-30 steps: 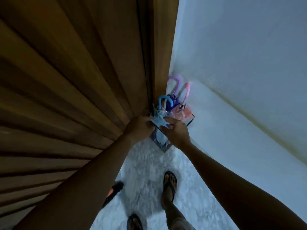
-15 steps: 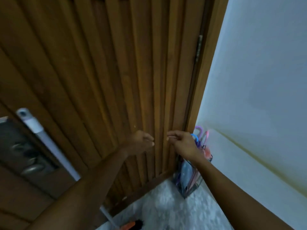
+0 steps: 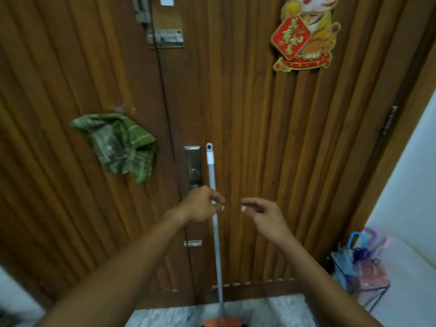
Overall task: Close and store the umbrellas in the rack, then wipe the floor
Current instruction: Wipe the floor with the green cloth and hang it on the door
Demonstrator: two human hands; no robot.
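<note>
One mop handle [image 3: 215, 244] passes behind left fingers [image 3: 213, 198], near right fingers [image 3: 252, 203].

— What sort of place is this?
— A home's entrance: a ribbed brown wooden door [image 3: 247, 138] with a metal bolt latch [image 3: 165, 38], a red-and-gold tiger paper decoration [image 3: 304, 34], and a black wire rack [image 3: 375, 296] of folded umbrellas [image 3: 358, 256] in the corner

A single wide-angle view is taken from the person's head. It is directed forward and slightly down, close to a ribbed wooden door [image 3: 259, 138]; a strip of floor [image 3: 165, 315] is caught at the lower edge.
</note>
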